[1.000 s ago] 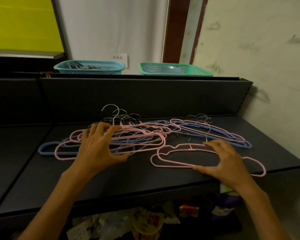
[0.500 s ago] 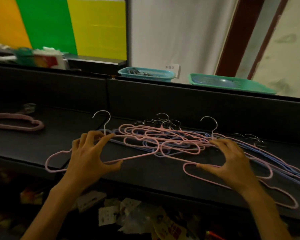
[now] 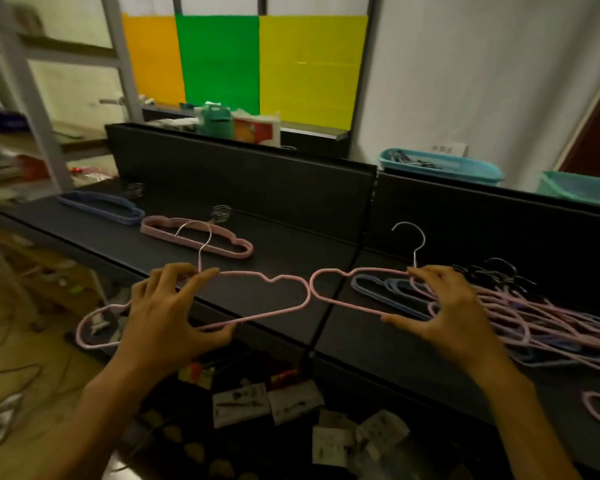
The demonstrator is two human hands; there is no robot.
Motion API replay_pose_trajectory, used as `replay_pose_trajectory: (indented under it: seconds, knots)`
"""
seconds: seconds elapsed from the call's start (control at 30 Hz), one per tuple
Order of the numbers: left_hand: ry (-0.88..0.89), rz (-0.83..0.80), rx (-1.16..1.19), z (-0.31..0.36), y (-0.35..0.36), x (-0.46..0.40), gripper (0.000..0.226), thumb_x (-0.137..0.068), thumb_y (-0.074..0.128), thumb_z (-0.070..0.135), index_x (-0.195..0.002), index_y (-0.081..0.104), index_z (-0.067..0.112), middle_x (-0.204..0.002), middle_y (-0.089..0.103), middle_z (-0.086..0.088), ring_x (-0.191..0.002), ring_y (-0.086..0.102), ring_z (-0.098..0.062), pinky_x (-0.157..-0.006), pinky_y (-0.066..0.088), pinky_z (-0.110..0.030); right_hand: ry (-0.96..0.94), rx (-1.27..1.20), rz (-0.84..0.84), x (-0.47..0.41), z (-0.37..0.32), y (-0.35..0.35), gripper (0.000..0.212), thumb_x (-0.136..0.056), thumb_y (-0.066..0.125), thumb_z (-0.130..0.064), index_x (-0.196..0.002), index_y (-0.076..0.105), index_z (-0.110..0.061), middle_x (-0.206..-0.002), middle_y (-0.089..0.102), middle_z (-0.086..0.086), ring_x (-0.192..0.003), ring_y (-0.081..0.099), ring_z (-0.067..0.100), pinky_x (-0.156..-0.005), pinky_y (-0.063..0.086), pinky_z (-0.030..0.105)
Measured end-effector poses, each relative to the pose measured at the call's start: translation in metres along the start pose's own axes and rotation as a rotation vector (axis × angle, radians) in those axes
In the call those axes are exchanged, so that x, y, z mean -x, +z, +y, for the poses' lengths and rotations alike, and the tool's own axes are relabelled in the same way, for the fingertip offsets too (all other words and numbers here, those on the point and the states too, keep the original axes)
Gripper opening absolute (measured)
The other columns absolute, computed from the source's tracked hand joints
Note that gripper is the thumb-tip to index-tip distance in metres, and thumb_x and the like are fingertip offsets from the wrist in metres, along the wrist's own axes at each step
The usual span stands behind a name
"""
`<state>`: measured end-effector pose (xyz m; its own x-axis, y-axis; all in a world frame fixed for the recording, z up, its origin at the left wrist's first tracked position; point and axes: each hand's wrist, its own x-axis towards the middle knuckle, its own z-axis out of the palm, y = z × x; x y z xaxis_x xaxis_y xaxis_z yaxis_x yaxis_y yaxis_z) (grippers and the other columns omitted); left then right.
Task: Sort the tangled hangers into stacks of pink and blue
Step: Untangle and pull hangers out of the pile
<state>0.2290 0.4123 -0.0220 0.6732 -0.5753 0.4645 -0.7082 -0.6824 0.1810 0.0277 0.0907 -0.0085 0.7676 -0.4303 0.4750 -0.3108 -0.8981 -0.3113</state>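
Observation:
My left hand [image 3: 172, 315] grips one pink hanger [image 3: 274, 308] and holds it above the front edge of the black shelf [image 3: 291, 244]. My right hand [image 3: 444, 315] grips a second pink hanger [image 3: 340, 301] at the left end of the tangled pile of pink and blue hangers [image 3: 534, 320]. Further left on the shelf lie a stack of pink hangers [image 3: 194, 235] and, beyond it, a stack of blue hangers [image 3: 101, 207]. The two held hangers almost touch at their tips.
A black back panel [image 3: 257, 181] runs behind the shelf. A blue basket [image 3: 440, 166] and a green basket [image 3: 579, 187] sit on top at the right. Loose papers and clutter [image 3: 291, 403] lie below the shelf. A metal rack [image 3: 32, 109] stands at the left.
The view has swung left, showing the pink and blue stacks. Each hand has pulled a pink hanger out of the pile toward the left; the left one is now clear of the pile.

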Motion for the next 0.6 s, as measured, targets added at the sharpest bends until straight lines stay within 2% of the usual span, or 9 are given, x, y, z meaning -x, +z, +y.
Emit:
replay_pose_trajectory:
  seconds: [0.1, 0.27, 0.47, 0.6]
  knots:
    - [-0.022, 0.007, -0.019, -0.059, -0.014, 0.002, 0.092, -0.055, 0.047, 0.078, -0.131, 0.052, 0.026, -0.123, 0.045, -0.008, -0.111, 0.045, -0.031, -0.089, 0.04, -0.05, -0.001, -0.043, 0.005, -0.02, -0.054, 0.034, 0.088, -0.056, 0.062, -0.07, -0.125, 0.056, -0.016, -0.123, 0.05, 0.004, -0.113, 0.048, 0.022, -0.097, 0.042, 0.036]
    - [-0.062, 0.035, -0.041, -0.149, -0.03, 0.006, 0.088, -0.056, 0.05, 0.076, -0.127, 0.057, 0.024, -0.117, 0.05, -0.009, -0.105, 0.048, -0.032, -0.082, 0.041, -0.049, 0.025, -0.047, -0.024, -0.055, -0.123, 0.09, 0.097, -0.051, 0.051, -0.079, -0.127, 0.054, -0.019, -0.126, 0.048, 0.003, -0.117, 0.044, 0.021, -0.099, 0.043, 0.042]
    - [-0.106, 0.039, -0.054, -0.236, -0.036, -0.005, 0.086, -0.056, 0.052, 0.077, -0.127, 0.054, 0.028, -0.118, 0.048, -0.007, -0.107, 0.046, -0.03, -0.08, 0.039, -0.045, 0.022, -0.04, -0.074, -0.102, -0.187, 0.144, 0.087, -0.058, 0.07, -0.066, -0.13, 0.05, -0.022, -0.131, 0.045, 0.003, -0.121, 0.042, 0.021, -0.1, 0.04, 0.039]
    - [-0.084, 0.055, -0.058, -0.279, -0.033, -0.023, 0.087, -0.059, 0.05, 0.077, -0.129, 0.053, 0.026, -0.118, 0.049, -0.009, -0.108, 0.046, -0.031, -0.081, 0.04, -0.046, 0.03, -0.051, -0.091, -0.133, -0.219, 0.179, 0.085, -0.06, 0.073, -0.063, -0.131, 0.05, -0.022, -0.132, 0.045, 0.003, -0.122, 0.042, 0.021, -0.098, 0.04, 0.037]
